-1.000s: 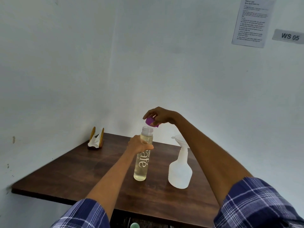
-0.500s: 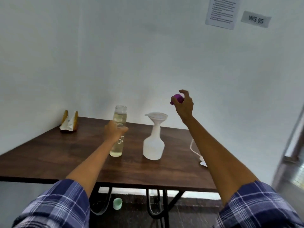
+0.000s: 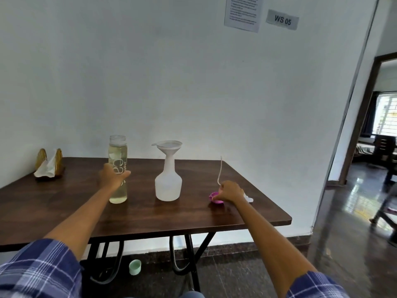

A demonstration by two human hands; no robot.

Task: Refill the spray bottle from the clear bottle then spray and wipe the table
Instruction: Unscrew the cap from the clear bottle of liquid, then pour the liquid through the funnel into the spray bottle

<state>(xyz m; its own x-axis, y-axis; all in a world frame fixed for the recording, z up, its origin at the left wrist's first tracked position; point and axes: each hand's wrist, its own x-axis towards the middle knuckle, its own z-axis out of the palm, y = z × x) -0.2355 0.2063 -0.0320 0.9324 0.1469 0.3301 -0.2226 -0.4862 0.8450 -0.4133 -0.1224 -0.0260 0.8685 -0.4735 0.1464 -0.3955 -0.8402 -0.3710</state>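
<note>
The left hand point(image 3: 113, 177) was wrapped around the middle of the clear bottle point(image 3: 117, 168), fingers curled round its far side, holding it upright on the brown table point(image 3: 137, 214). The bottle stood uncapped and was nearly full of a pale yellowish liquid. The right hand point(image 3: 229, 192) was low over the table's right part, its fingers pinching the rim of a purple cap point(image 3: 216, 198) that sat on the tabletop with its hollow side up.

Between the 2 hands stood the white spray bottle point(image 3: 168, 183), upright, with its spray head off and a white funnel point(image 3: 167, 145) seated in its neck. It was near the clear bottle but not touching it. Just behind the right hand lay the spray head point(image 3: 249, 198), mostly hidden by the hand, its thin white tube point(image 3: 220, 171) rising upward.

At the table's far left corner a wooden napkin holder point(image 3: 49, 164) held white paper napkins. On the floor beneath the table stood a small light-green cup point(image 3: 135, 267). On the wall above hung a printed sheet point(image 3: 243, 12) and a label reading "WS 05" point(image 3: 282, 19).
</note>
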